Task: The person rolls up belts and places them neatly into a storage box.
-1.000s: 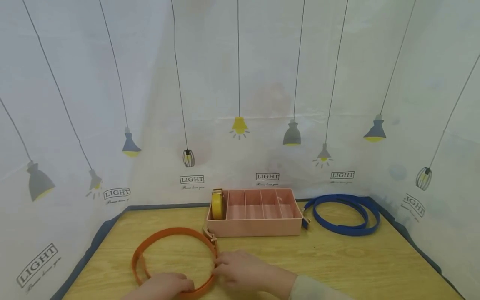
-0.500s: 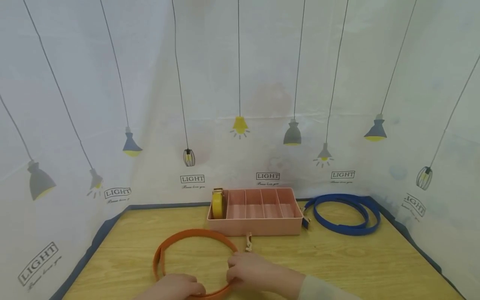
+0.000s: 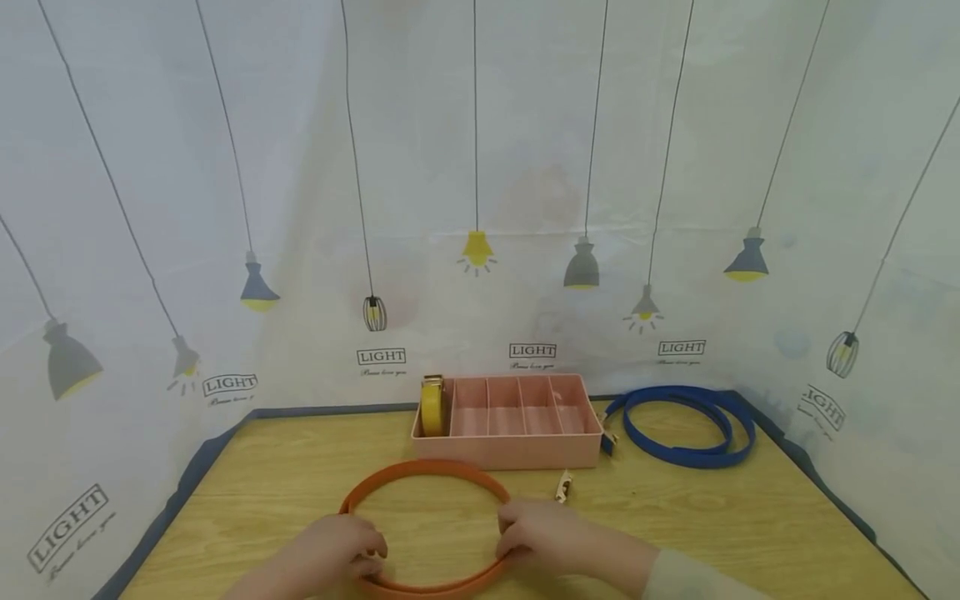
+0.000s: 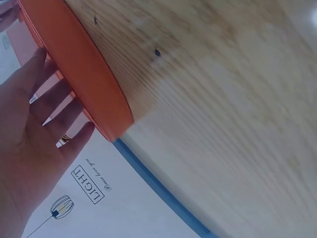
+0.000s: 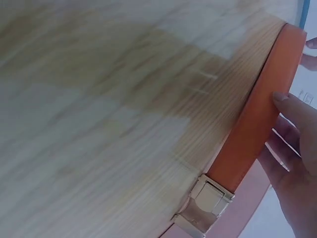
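An orange belt (image 3: 420,471) stands on edge in a loop on the wooden table. In the head view its gold buckle (image 3: 563,486) lies beyond my right wrist. My right hand (image 3: 551,533) pinches the belt on the loop's right side; the right wrist view shows the thumb on the orange strap (image 5: 257,109) near the buckle (image 5: 205,201). At the loop's left side is my left hand (image 3: 337,546). In the left wrist view its fingers (image 4: 54,99) are loosely extended, with the fingertips at the edge of the strap (image 4: 84,64).
Behind the loop stands a pink divided box (image 3: 510,452). A rolled yellow belt (image 3: 432,410) sits upright in its leftmost compartment. To the box's right lies a coiled blue belt (image 3: 675,458). A printed white sheet (image 3: 480,150) surrounds the table at the back and sides.
Both hands and the orange belt loop have shifted to the right, and the buckle has swung out right of the loop. The left hand's fingers have loosened. Box and blue belt stay put.
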The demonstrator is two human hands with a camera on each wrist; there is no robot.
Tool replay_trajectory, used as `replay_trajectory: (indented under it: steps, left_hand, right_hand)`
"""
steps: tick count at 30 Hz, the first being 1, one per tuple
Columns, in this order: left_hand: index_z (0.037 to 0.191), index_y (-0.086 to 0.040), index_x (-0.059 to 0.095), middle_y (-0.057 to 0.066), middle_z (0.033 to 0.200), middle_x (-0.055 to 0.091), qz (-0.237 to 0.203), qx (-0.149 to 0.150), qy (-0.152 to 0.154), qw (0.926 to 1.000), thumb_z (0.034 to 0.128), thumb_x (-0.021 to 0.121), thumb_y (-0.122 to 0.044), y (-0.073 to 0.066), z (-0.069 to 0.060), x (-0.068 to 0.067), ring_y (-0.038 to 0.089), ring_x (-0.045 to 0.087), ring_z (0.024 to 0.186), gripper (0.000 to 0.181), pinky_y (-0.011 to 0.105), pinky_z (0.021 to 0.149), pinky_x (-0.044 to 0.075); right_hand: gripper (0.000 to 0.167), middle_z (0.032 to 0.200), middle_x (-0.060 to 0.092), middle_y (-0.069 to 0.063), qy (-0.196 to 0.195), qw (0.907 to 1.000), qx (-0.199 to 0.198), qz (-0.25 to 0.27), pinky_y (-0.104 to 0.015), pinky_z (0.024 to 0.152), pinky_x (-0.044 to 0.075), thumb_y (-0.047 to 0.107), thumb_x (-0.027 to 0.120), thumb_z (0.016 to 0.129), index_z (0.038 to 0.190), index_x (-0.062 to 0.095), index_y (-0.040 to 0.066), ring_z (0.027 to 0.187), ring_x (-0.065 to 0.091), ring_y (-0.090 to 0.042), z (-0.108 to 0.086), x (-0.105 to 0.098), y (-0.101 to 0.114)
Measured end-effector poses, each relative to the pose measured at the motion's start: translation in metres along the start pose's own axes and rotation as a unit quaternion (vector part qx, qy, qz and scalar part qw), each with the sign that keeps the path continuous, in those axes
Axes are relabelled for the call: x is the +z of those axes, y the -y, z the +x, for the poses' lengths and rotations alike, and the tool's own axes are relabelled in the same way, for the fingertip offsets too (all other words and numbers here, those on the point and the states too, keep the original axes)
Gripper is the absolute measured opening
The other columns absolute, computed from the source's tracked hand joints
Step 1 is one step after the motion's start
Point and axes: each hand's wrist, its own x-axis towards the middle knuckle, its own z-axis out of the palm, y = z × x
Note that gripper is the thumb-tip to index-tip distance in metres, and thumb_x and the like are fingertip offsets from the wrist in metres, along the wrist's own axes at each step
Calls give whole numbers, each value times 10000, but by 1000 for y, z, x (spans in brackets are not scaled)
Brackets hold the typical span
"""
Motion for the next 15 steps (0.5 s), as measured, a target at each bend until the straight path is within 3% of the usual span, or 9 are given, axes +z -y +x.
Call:
replay_trajectory:
  steps: [3, 5, 8, 12, 15]
  left_hand:
    - [855, -228, 732, -231, 798, 576, -216, -36, 87, 9997, 903, 694, -253, 1, 3, -1, -44, 528, 711, 66, 212, 641, 476]
    - [869, -226, 740, -227, 806, 593, -284, -105, 147, 9994, 901, 697, -259, -1, 4, 0, -36, 543, 724, 64, 219, 657, 485]
    - [913, -226, 742, -218, 823, 612, -319, -386, 322, 9982, 900, 698, -225, -7, 6, -1, -22, 555, 737, 46, 238, 673, 498]
    - [1046, -277, 713, -227, 834, 601, -446, -927, 640, 9926, 907, 684, -257, -18, 8, -2, -10, 548, 726, 143, 258, 670, 508]
    - [1171, -308, 658, -232, 829, 583, -502, -913, 727, 9919, 928, 656, -257, -25, 10, -1, -8, 530, 693, 248, 247, 651, 499]
  right_hand:
    - [101, 894, 561, 37, -281, 9995, -65, -108, -83, 692, 375, 195, 773, 833, 933, 776, 206, 772, 491, -20, -11, 0, -6]
    - [130, 937, 571, 28, -329, 9993, 117, -117, -102, 709, 406, 173, 781, 825, 953, 763, 193, 812, 523, -30, -18, -2, -8]
    - [151, 905, 570, 64, -234, 9983, 528, -11, -106, 691, 420, 130, 789, 809, 936, 730, 185, 800, 539, -7, -28, -5, -8]
    - [132, 804, 533, 114, -97, 9977, 643, -200, -94, 642, 390, 121, 787, 796, 869, 718, 206, 729, 509, 21, -40, -10, -11]
    - [124, 774, 506, 122, -12, 9977, 607, -312, -87, 616, 359, 113, 784, 793, 838, 732, 216, 695, 474, 28, -49, -15, -15]
